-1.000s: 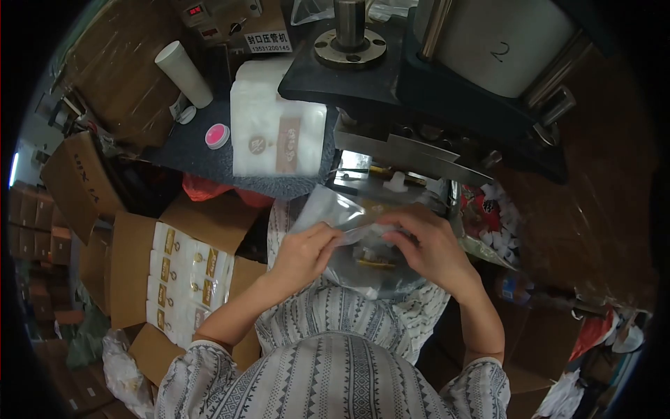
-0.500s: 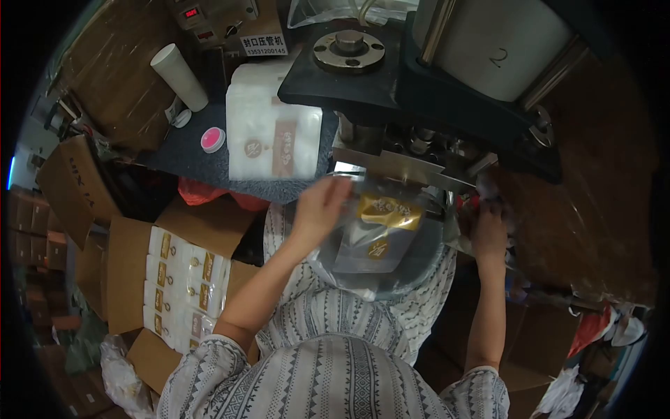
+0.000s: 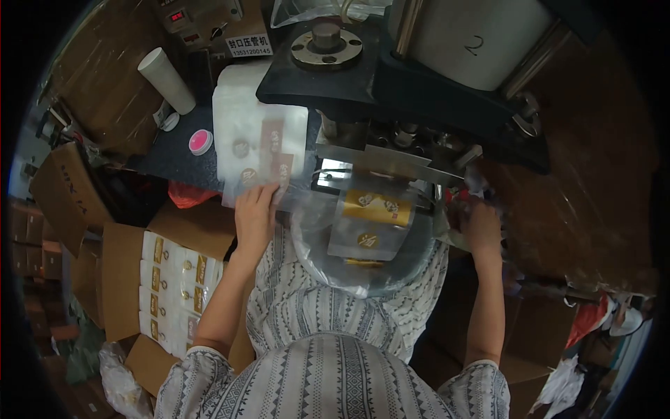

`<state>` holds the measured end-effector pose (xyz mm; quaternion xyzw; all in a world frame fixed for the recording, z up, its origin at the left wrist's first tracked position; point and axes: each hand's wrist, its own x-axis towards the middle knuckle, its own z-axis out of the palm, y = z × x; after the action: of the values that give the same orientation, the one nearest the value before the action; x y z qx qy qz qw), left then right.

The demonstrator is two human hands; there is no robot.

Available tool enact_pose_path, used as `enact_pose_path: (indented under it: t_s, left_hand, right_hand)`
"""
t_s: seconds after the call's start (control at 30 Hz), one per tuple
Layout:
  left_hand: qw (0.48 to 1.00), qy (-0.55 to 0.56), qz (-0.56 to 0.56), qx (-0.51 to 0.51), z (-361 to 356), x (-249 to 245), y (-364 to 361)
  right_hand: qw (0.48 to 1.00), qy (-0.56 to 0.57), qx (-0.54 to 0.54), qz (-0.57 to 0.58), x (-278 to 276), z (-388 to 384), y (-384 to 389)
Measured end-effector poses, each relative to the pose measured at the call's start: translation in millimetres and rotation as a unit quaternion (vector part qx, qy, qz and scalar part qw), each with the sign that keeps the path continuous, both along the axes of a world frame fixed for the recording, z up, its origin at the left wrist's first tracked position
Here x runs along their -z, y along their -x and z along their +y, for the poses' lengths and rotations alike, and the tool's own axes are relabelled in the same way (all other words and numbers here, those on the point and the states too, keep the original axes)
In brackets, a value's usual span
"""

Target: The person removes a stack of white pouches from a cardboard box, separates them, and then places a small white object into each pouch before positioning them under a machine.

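The left hand was stretched forward from a nearly straight forearm, palm down, its fingers extended and held close together, lying flat on the near edge of a clear pouch with brown printing. That pouch stuck out from the bottom of a stack of white pouches on the dark surface, just over its near edge. The right arm reached out to the right, and the right hand was seen from the back with the wrist bent inward, its fingertips buried in a heap of red and white pieces; whether they were pinching anything could not be told. Between the two hands a gold-labelled pouch lay flat and untouched beneath the metal bar of the sealing machine, resting on something clear and rounded over the person's lap. On the surface to the left of the stack sat a pink lid and an upturned paper cup. Below the left forearm an open cardboard box held rows of white pouches
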<state>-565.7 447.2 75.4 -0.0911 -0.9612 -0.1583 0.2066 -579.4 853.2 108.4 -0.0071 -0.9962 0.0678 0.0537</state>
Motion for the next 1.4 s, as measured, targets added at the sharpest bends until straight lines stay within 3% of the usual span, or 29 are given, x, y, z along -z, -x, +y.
enact_pose_path:
  t_s: [0.03,0.07,0.1,0.13,0.2,0.23,0.3,0.4,0.5,0.63,0.7,0.73,0.77,0.8,0.87,0.93,1.0,1.07,1.1,1.13,1.17,1.2,1.23,1.3,1.33,1.4]
  left_hand:
    - [1.000,-0.001,-0.023,-0.008,-1.7,-5.4,0.0]
    - [1.000,-0.001,-0.022,-0.008,-0.5,-11.0,-2.0]
    - [0.997,-0.056,-0.044,-0.027,2.1,-16.8,-6.3]
    - [0.991,-0.109,-0.066,-0.048,5.1,-22.1,-11.2]
    - [0.993,-0.113,-0.021,-0.017,25.5,-31.3,-23.3]
    - [0.993,-0.117,0.025,0.018,36.9,-35.8,-28.9]
    - [0.993,-0.110,0.034,0.035,49.3,-46.1,-33.5]
    - [0.990,-0.126,-0.004,0.065,55.7,-53.8,-37.7]
    - [0.979,-0.149,-0.016,0.139,61.1,-53.2,-39.9]
    - [0.947,-0.187,-0.155,0.211,79.9,-39.2,-33.3]
    - [0.928,-0.225,-0.196,0.225,89.5,-24.8,-18.5]
    - [0.863,-0.358,-0.319,0.158,94.2,-15.9,-10.1]
    - [0.763,-0.477,-0.429,0.084,98.7,-12.3,-1.8]
    - [0.763,-0.477,-0.428,0.084,104.1,-15.7,8.0]
    - [0.658,-0.603,-0.450,0.030,113.2,-23.3,22.3]
    - [0.653,-0.611,-0.445,0.036,117.4,-23.0,23.2]
    - [0.649,-0.617,-0.443,0.041,114.5,-20.6,22.6]
    - [0.862,-0.375,-0.335,0.060,93.5,-17.6,27.7]
    - [0.925,-0.335,-0.170,0.053,74.9,-22.7,37.4]
    - [0.958,-0.285,-0.003,0.042,54.1,-26.5,42.0]
    - [0.958,-0.284,-0.004,0.040,36.0,-15.6,39.4]
    - [0.998,-0.055,0.021,-0.011,18.6,4.6,37.2]
    - [0.981,0.179,0.046,-0.063,10.1,15.0,32.7]
    - [0.985,0.160,0.059,-0.004,10.7,8.4,14.5]
    - [0.995,0.097,0.016,0.004,3.6,2.9,7.8]
    - [0.999,0.029,-0.029,0.011,-3.1,-7.1,-5.0]
  right_hand:
    - [1.000,0.000,0.002,0.000,-6.3,-3.3,-3.8]
    - [0.996,0.090,0.029,-0.005,-20.6,-9.9,-9.1]
    - [0.983,0.178,0.053,-0.009,-35.0,-17.8,-12.8]
    - [0.983,0.179,0.049,-0.009,-47.2,-27.3,-16.0]
    - [0.912,0.405,-0.060,-0.027,-64.9,-50.1,-25.2]
    - [0.911,0.407,-0.059,-0.030,-68.4,-64.0,-27.4]
    - [0.897,0.381,-0.223,0.017,-74.6,-88.3,-25.9]
    - [0.895,0.306,-0.312,0.085,-66.3,-102.8,-23.5]
    - [0.876,0.332,-0.349,0.016,-63.0,-105.4,-23.9]
    - [0.877,0.378,-0.290,-0.057,-55.1,-99.4,-22.3]
    - [0.885,0.425,-0.184,-0.052,-51.4,-90.4,-18.8]
    - [0.885,0.425,-0.184,-0.052,-51.5,-84.5,-18.8]
    - [0.909,0.382,-0.167,-0.010,-51.4,-77.5,-19.1]
    - [0.929,0.337,-0.149,0.033,-51.3,-71.0,-19.6]
    - [0.951,0.283,-0.119,0.018,-53.4,-61.3,-25.8]
    - [0.970,0.228,-0.088,0.003,-46.0,-45.7,-20.5]
    - [0.983,0.064,-0.034,0.166,-10.2,-23.5,-3.6]
    - [0.986,0.052,-0.055,0.146,20.1,-1.1,5.0]
    - [0.988,0.040,-0.079,0.127,25.6,3.6,10.3]
    - [0.988,0.040,-0.081,0.126,22.5,1.0,10.4]
    - [0.994,0.056,-0.044,0.086,16.2,-3.9,8.0]
    - [0.996,0.073,-0.007,0.047,9.6,-8.7,6.1]
    - [0.996,0.075,-0.008,0.047,3.0,-13.2,4.7]
    - [0.995,0.090,0.051,-0.003,-8.3,-20.6,4.6]
    - [0.994,0.092,0.052,-0.004,-8.2,-21.2,0.5]
    - [0.991,0.116,0.032,0.055,-13.3,-19.7,-7.3]
